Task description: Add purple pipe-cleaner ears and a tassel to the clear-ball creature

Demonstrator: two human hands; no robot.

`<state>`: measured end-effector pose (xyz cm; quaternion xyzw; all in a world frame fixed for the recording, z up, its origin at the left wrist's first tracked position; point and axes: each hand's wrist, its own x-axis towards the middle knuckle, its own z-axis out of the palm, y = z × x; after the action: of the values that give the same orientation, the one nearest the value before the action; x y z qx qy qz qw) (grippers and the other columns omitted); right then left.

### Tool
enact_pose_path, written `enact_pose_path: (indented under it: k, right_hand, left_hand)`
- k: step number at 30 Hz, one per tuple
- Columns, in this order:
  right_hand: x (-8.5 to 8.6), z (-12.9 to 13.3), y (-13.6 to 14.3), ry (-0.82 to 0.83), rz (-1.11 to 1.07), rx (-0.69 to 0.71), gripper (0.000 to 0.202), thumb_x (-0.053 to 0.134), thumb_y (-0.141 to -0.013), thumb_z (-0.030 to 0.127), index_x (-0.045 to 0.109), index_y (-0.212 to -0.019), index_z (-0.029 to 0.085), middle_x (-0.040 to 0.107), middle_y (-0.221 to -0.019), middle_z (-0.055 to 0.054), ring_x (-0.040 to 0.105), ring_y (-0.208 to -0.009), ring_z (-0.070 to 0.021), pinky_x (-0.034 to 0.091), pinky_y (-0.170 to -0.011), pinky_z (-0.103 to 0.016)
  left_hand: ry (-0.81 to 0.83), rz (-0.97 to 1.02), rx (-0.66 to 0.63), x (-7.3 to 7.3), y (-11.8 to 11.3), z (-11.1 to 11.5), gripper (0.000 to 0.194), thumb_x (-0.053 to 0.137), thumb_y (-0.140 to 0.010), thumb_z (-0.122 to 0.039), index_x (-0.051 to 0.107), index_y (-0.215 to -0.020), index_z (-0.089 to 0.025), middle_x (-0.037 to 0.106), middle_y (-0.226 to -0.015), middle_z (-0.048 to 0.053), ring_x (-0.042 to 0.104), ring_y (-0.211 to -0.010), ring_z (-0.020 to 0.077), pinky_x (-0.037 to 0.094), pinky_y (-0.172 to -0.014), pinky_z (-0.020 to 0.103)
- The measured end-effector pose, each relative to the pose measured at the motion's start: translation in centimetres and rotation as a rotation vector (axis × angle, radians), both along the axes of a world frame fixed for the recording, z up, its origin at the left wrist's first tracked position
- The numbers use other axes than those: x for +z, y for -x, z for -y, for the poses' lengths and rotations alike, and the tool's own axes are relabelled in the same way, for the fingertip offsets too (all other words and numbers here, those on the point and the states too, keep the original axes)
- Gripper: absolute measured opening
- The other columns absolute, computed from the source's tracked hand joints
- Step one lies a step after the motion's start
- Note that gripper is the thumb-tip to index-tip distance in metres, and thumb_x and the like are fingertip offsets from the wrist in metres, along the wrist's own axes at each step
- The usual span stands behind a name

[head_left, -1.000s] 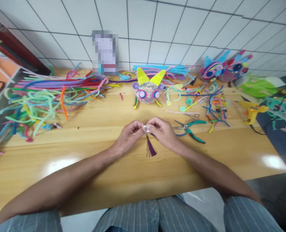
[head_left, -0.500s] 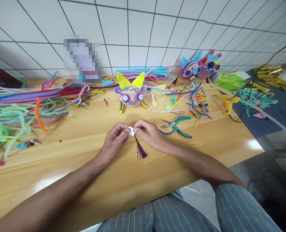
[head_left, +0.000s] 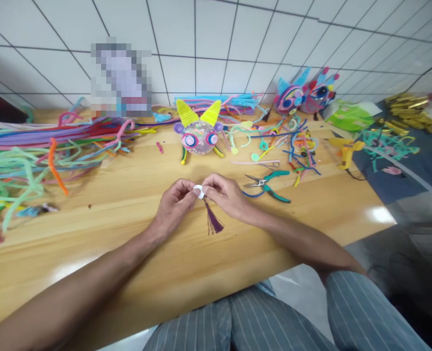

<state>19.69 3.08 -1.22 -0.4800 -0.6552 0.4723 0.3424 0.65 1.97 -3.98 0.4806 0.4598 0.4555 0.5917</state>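
Observation:
Between my two hands is a small white round piece (head_left: 198, 191), pinched at its left edge by my left hand (head_left: 177, 202). My right hand (head_left: 225, 195) has its thumb and fingers closed at the other edge. A dark purple tassel (head_left: 214, 222) hangs down from under the right fingertips onto the wooden table; where its cord is fastened is hidden. Beyond the hands stands a round creature figure (head_left: 199, 139) with yellow horns, pink-and-blue eyes and purple ears. Right of my right hand lie green-handled pliers (head_left: 269, 185), jaws apart.
Bundles of coloured pipe cleaners (head_left: 55, 131) cover the table's left side. Pipe cleaner scraps (head_left: 299, 151) lie at the right, near a yellow glue gun (head_left: 347, 151). Two more decorated figures (head_left: 291, 97) stand against the tiled wall. The table's right edge (head_left: 378, 192) runs past the glue gun.
The white piece has turned slightly and shows more of its round face between my fingers. The whole view has shifted a little; both hands keep their pinch.

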Motion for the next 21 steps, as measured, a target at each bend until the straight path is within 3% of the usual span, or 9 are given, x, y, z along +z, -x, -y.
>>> enact_pose_path:
  k: [5, 9, 12, 15, 18, 21]
  right_hand:
    - [2.3, -1.8, -2.1, -0.181, 0.201, -0.009, 0.015, 0.062, -0.095, 0.035, 0.067, -0.09, 0.022, 0.072, -0.087, 0.0, 0.063, -0.078, -0.0151, 0.048, -0.074, -0.028]
    - [3.6, -2.3, -7.9, -0.379, 0.441, -0.065, 0.014, 0.063, -0.096, 0.032, 0.072, -0.098, 0.022, 0.077, -0.098, -0.005, 0.07, -0.09, -0.0213, 0.054, -0.087, -0.036]
    - [2.6, -1.0, -13.9, -0.516, 0.657, -0.107, 0.024, 0.066, -0.098, 0.036, 0.073, -0.114, 0.02, 0.078, -0.119, -0.015, 0.071, -0.116, -0.0321, 0.053, -0.105, -0.049]
    - [0.3, 1.1, -18.6, -0.541, 0.809, -0.065, 0.05, 0.071, -0.096, 0.041, 0.064, -0.141, 0.02, 0.068, -0.145, -0.021, 0.061, -0.138, -0.0387, 0.047, -0.117, -0.061]
    - [-1.8, 2.9, -20.2, -0.541, 0.877, -0.031, 0.068, 0.07, -0.096, 0.045, 0.051, -0.156, 0.019, 0.057, -0.158, -0.024, 0.053, -0.149, -0.0402, 0.044, -0.121, -0.066]
    - [-2.5, 3.5, -20.1, -0.561, 0.882, -0.053, 0.068, 0.069, -0.097, 0.046, 0.051, -0.157, 0.02, 0.056, -0.16, -0.022, 0.052, -0.15, -0.0376, 0.043, -0.123, -0.063]
  left_hand:
    - [0.024, -0.004, 0.018, 0.1, -0.2, 0.0, 0.027, 0.083, -0.087, -0.04, 0.067, -0.087, -0.019, 0.057, -0.066, -0.006, 0.045, -0.055, 0.0074, 0.036, -0.055, 0.023]
    - [0.06, 0.031, 0.049, 0.4, -0.4, -0.1, 0.031, 0.084, -0.082, -0.043, 0.065, -0.085, -0.02, 0.056, -0.062, -0.006, 0.045, -0.05, 0.0078, 0.035, -0.051, 0.023]
    - [0.069, 0.053, 0.025, 0.7, -0.6, -0.1, 0.032, 0.083, -0.082, -0.045, 0.063, -0.084, -0.02, 0.06, -0.061, -0.004, 0.05, -0.05, 0.0096, 0.039, -0.052, 0.023]
    - [0.058, 0.067, -0.001, 0.7, -0.6, 0.0, 0.031, 0.081, -0.084, -0.045, 0.061, -0.085, -0.021, 0.065, -0.064, -0.003, 0.053, -0.05, 0.0103, 0.042, -0.052, 0.024]
    - [0.03, 0.026, -0.004, 0.6, -0.5, 0.2, 0.028, 0.079, -0.087, -0.043, 0.062, -0.086, -0.021, 0.063, -0.063, -0.004, 0.052, -0.051, 0.01, 0.042, -0.053, 0.024]
    - [-0.002, -0.015, 0.005, 0.5, -0.4, 0.4, 0.028, 0.08, -0.088, -0.042, 0.062, -0.087, -0.021, 0.061, -0.063, -0.005, 0.051, -0.052, 0.0098, 0.042, -0.054, 0.023]
